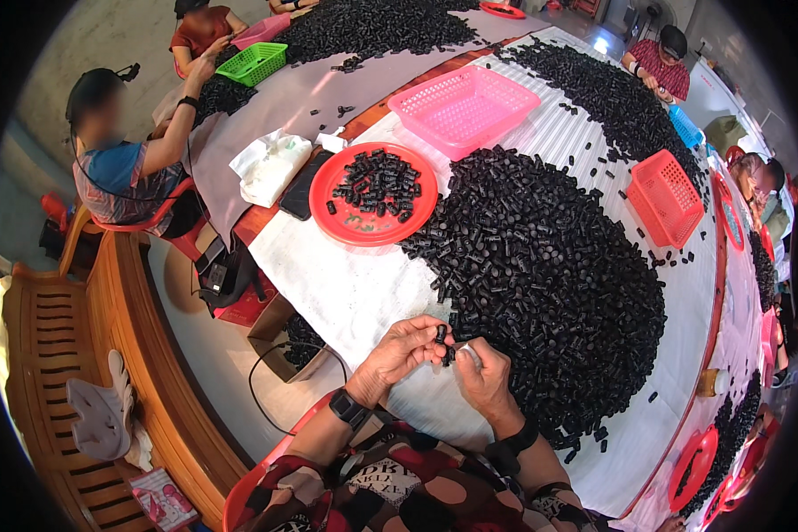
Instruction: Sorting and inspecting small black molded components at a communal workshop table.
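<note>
My left hand (406, 348) is closed, its thumb and fingers pinching a small black cylindrical cap (441, 334) upright. Just below it, a second small black piece (449, 355) shows between the two hands. My right hand (485, 379) is curled shut close beside it, and what its fingertips grip is mostly hidden. Both hands are over the white-covered table edge, at the near side of a large heap of black caps (541, 284). Beyond my left hand, a round red plate (324, 199) carries a smaller lot of black caps (381, 184).
Past the heap stand a pink basket (465, 102) and a red basket (667, 197). A white plastic packet (270, 167) and a dark phone (306, 188) lie left of the plate. Co-workers sit around the tables. A wooden bench (53, 355) and a cardboard box (275, 341) are at left.
</note>
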The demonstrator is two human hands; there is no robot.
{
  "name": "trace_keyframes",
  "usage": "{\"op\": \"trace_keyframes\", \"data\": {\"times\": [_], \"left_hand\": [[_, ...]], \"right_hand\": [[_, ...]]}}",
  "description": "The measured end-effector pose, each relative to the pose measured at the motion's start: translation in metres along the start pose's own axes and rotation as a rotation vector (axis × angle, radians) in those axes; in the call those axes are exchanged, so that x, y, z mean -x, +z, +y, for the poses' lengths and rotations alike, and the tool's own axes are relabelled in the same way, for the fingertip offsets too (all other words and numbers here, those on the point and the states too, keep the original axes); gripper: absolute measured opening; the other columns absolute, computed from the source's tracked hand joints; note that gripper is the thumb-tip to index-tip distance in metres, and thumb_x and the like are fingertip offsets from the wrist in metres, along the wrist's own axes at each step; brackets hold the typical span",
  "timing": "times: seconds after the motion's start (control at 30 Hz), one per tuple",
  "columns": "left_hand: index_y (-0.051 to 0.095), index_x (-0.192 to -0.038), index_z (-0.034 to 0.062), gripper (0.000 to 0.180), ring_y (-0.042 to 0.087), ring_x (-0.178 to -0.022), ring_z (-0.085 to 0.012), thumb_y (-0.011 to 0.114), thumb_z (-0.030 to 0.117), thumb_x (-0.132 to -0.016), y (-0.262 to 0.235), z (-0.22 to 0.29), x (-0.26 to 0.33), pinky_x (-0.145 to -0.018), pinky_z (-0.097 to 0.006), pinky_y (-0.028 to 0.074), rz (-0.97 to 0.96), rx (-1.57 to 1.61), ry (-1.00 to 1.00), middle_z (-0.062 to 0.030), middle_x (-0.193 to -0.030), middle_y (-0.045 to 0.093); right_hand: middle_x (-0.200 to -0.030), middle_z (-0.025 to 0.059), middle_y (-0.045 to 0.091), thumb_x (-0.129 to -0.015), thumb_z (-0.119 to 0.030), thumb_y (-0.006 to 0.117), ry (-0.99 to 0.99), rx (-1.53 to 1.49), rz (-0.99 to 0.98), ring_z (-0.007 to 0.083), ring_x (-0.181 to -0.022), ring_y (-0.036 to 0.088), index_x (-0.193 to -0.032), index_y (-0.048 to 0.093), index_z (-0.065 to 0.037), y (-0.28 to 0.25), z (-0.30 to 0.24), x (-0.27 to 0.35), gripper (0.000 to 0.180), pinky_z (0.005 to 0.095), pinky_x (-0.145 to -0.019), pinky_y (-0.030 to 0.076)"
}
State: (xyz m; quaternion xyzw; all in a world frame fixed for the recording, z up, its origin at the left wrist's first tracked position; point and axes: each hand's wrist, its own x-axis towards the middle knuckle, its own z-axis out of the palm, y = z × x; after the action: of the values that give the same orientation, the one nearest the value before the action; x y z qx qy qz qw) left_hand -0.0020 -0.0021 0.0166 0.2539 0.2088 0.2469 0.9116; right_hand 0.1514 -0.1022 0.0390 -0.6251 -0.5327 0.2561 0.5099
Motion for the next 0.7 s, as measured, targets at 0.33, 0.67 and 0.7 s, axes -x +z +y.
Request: {"op": "trace_keyframes", "data": {"times": [0.33,0.67,0.7], "left_hand": [[0.058,-0.108,-0.0053,0.029,0.061,-0.073,-0.0152,0.057,0.019,-0.092,-0.0018,-0.0001,0.0016,-0.065,-0.026,0.052,-0.082,0.058,-0.022,-0.0101,-0.091,0.064],[0.057,-0.111,-0.0073,0.033,0.053,-0.071,-0.0100,0.056,0.021,-0.093,-0.0005,-0.0019,0.0019,-0.066,-0.021,0.045,-0.099,0.059,-0.048,-0.0074,-0.088,0.060],[0.057,-0.111,-0.0073,0.033,0.053,-0.071,-0.0100,0.056,0.021,-0.093,0.0005,-0.0011,0.0023,-0.066,-0.021,0.045,-0.099,0.059,-0.048,-0.0074,-0.088,0.060]], "right_hand": [[-0.071,0.0150,0.061,-0.088,-0.019,0.058,0.020,0.036,-0.037,0.0300,-0.064,0.061,-0.082,0.059,0.000,-0.0025,0.0019,0.0018,0.019,0.0357,-0.058,0.048],[-0.071,0.0145,0.060,-0.088,-0.019,0.058,0.003,0.026,-0.051,0.0298,-0.062,0.061,-0.082,0.059,-0.001,-0.0020,0.0025,0.0012,0.019,0.0350,-0.056,0.048],[-0.071,0.0145,0.060,-0.088,-0.019,0.058,0.003,0.026,-0.051,0.0298,-0.062,0.061,-0.082,0.059,-0.001,-0.0013,0.0020,0.0010,0.019,0.0350,-0.056,0.048]]}}
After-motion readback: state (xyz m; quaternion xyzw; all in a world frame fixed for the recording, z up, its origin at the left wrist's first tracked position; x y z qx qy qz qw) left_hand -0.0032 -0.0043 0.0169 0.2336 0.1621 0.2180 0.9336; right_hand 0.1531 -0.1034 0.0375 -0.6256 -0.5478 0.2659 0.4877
